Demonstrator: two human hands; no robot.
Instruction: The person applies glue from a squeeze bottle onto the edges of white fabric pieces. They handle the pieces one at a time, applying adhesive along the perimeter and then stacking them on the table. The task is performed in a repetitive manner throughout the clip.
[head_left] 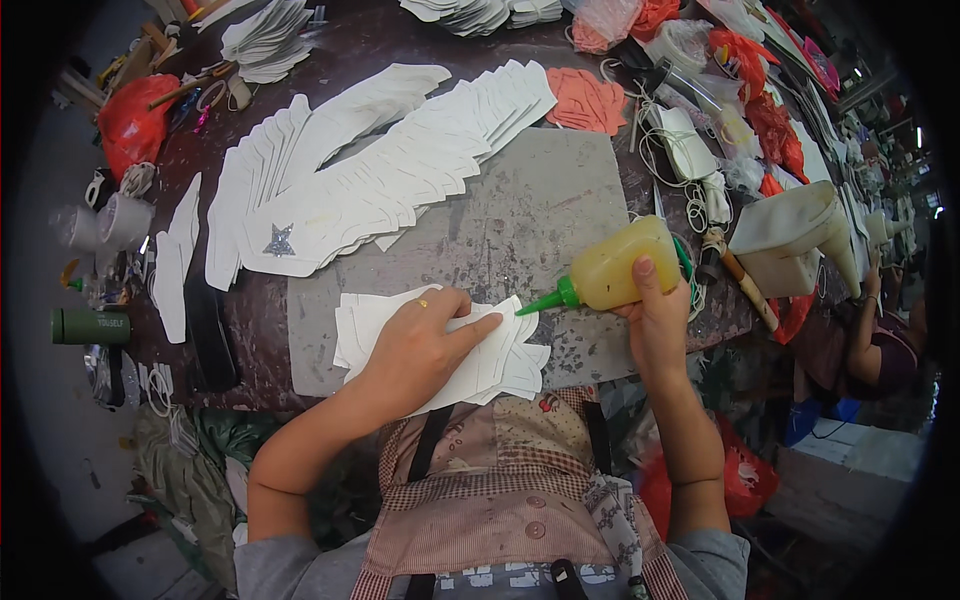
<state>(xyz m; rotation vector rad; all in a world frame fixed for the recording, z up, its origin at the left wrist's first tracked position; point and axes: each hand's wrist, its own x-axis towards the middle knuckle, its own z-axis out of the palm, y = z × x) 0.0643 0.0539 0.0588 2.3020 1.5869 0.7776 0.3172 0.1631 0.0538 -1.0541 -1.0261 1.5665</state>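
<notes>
A yellow squeeze bottle [622, 268] with a green nozzle is gripped in my right hand [657, 318], tilted so its tip points left. That tip meets the upper right corner of a loose, fanned stack of white cut pieces [500, 360], or hovers just over it; which one I cannot tell. My left hand [425, 345], with a ring on one finger, is closed over the pieces and holds them down. One digit reaches right toward the nozzle; the other fingers are bent, their tips partly hidden. Beneath the pieces is a grey, stained work board [545, 185].
Beyond my hands lies a long fanned row of white pieces [370, 195], one bearing a glittery star [279, 240]. Coral-red pieces [585, 98] sit at the board's far edge. A whitish plastic container [785, 235] stands right, a green can [90, 326] left. Another person [885, 345] is far right.
</notes>
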